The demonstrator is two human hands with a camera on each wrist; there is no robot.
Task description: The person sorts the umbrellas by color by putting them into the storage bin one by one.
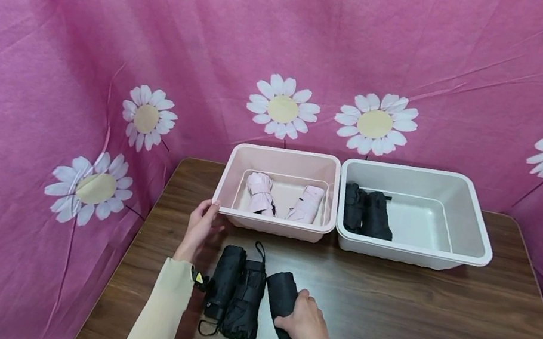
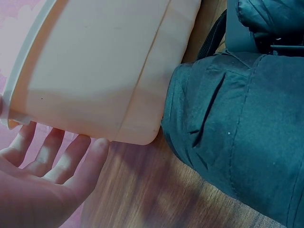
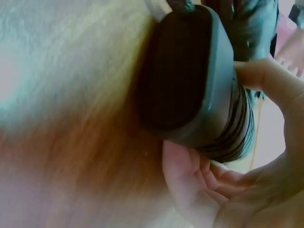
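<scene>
Your right hand (image 1: 305, 324) curls round a folded black umbrella (image 1: 282, 308) lying on the table (image 1: 412, 328) — its wrist view alone shows the handle end — while your left hand's (image 1: 198, 228) straight fingers touch the pink bin's (image 1: 281, 191) corner.

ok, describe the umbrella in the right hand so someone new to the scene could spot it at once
Start at the pink bin on the wooden table; three folded black umbrellas lie in front of it. The one meant is the rightmost black umbrella, angled away from the other two black umbrellas, which lie side by side. It alone has the right hand wrapped round it.
</scene>
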